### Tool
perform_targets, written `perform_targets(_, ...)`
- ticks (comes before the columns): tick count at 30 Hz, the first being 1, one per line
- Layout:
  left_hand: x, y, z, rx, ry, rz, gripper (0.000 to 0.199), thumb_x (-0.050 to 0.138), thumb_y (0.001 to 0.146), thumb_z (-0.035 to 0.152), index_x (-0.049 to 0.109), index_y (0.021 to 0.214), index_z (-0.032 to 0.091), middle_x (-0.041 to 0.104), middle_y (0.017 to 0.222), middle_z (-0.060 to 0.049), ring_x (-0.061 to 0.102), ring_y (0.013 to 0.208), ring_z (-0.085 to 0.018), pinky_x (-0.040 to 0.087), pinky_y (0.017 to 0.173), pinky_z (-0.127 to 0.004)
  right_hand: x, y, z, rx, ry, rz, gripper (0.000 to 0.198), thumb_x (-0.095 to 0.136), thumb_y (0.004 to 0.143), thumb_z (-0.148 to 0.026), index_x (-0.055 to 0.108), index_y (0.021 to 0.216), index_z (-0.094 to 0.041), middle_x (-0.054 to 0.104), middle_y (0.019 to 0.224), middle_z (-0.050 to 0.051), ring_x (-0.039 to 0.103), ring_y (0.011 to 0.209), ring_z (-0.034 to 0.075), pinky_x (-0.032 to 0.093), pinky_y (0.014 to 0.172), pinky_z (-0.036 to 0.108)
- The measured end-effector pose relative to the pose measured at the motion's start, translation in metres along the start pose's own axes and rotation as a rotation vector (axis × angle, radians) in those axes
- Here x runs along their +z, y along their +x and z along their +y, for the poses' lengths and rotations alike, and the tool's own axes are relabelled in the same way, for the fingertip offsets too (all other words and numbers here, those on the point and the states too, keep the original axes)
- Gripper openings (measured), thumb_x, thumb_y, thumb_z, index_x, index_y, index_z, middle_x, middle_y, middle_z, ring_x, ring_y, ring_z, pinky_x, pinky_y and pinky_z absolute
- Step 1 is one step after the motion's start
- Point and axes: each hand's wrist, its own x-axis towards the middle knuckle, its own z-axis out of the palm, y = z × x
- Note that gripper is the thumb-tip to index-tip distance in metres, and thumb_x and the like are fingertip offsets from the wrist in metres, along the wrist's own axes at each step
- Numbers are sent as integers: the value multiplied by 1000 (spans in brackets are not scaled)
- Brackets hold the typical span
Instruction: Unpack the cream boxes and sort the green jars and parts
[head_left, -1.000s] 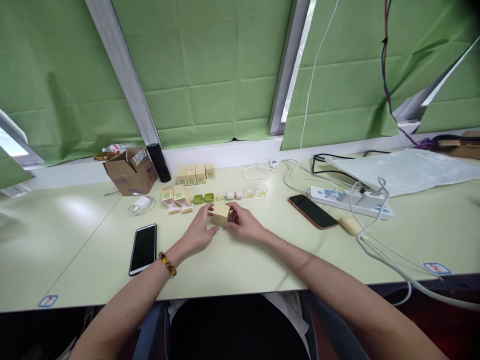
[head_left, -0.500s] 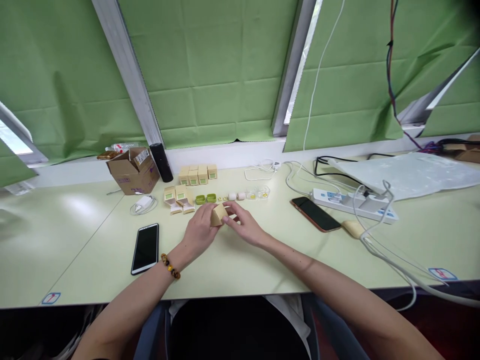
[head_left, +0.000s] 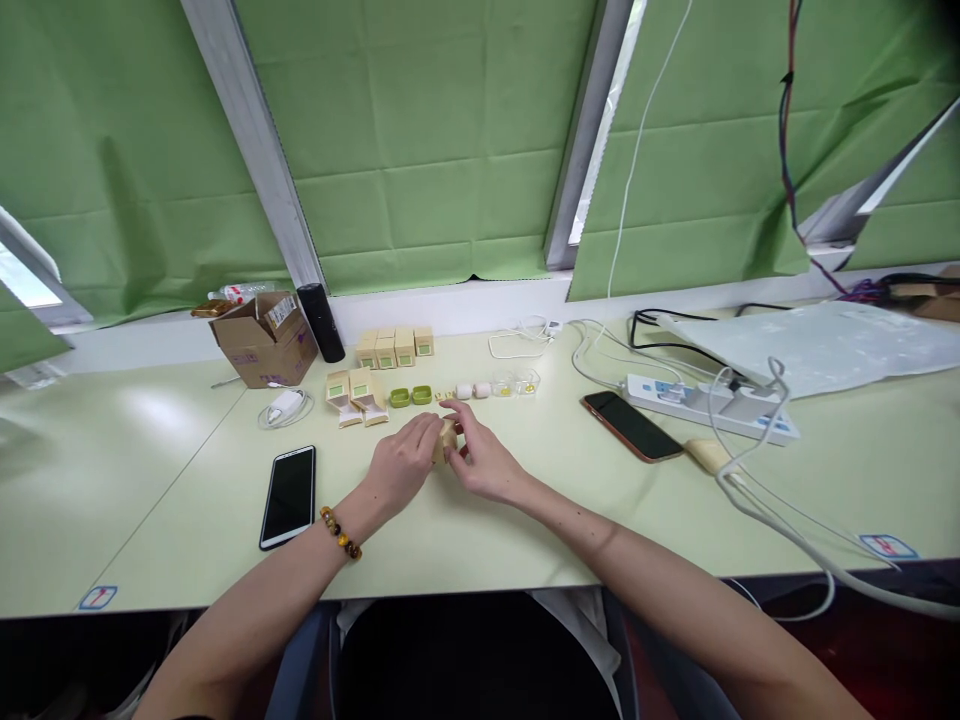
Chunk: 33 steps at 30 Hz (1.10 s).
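Note:
Between my hands is a small tan cardboard box point(head_left: 445, 440), mostly hidden by fingers. My left hand point(head_left: 405, 460) wraps it from the left, and my right hand point(head_left: 484, 457) grips its right side with thumb and fingers. Just beyond them runs a row of small items: green cups point(head_left: 411, 396), tiny yellowish pieces point(head_left: 445, 396), pale pink cylinders point(head_left: 473, 390) and clear containers point(head_left: 516, 383). Two opened tan boxes point(head_left: 357, 392) lie to the left of that row. Several closed tan boxes point(head_left: 395, 347) stand in line behind.
A brown carton point(head_left: 266, 345) and a black cylinder point(head_left: 321, 322) stand at the back left. A white charger point(head_left: 286, 407) and a phone point(head_left: 289, 497) lie on the left. To the right are another phone point(head_left: 632, 426), a power strip point(head_left: 712, 410) and loose cables.
The small box has turned in my hands, so less of its surface shows. My right hand has shifted slightly around its right side.

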Motion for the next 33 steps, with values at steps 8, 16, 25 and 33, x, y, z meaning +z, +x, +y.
perform_targets(8,1,2,4,13,-1,-36,41,46,94,7,52,132,22,66,136,-15,65,127,-28,61,89,-39,5,-2,-1,71,-35,0,73,58,83,-16,28,149,-23,68,125,13,68,92,23,53,84,37)
perform_targets(16,0,1,3,-38,6,-99,49,49,88,4,46,133,23,66,132,-14,66,120,-29,61,82,-38,4,-1,11,37,20,71,69,55,82,-11,28,143,-27,59,147,16,70,88,20,55,84,38)
perform_targets(25,3,1,0,-17,31,-94,47,50,90,6,47,133,22,68,131,-13,67,120,-25,62,84,-36,9,-3,14,-44,13,60,67,60,86,-18,31,145,-27,56,144,16,68,103,27,58,83,43)
perform_targets(33,-1,2,4,103,117,-62,39,46,92,3,48,128,19,68,130,-13,66,123,-26,61,79,-33,12,-4,9,25,10,66,76,61,78,-16,28,146,-27,51,145,17,66,86,21,56,78,41)
